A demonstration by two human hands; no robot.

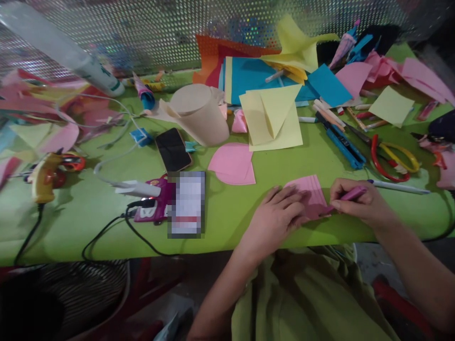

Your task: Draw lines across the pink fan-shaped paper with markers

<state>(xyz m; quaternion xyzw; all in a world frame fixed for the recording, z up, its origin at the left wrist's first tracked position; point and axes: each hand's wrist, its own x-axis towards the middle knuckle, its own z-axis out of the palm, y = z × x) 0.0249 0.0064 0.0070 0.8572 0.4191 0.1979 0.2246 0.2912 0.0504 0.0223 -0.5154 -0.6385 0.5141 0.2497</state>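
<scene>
A small folded piece of pink paper (313, 189) lies near the front edge of the green table. My left hand (279, 215) rests flat on its left side, fingers stretched out over it. In my right hand (355, 203) a pink pen (354, 192) is pinched, its tip end at the paper's right edge. Just beyond that hand lies a white pen with a blue end (401, 186). Farther left are pink paper pieces with a rounded edge (232, 163), lying flat and overlapping.
Scissors (394, 156) and a blue box cutter (343, 139) lie at the right. Yellow sheets (258, 121), a paper roll (201, 116) and a black phone (174, 149) sit beyond. A purple power strip (152, 213) and a yellow glue gun (46, 180) with cords occupy the left.
</scene>
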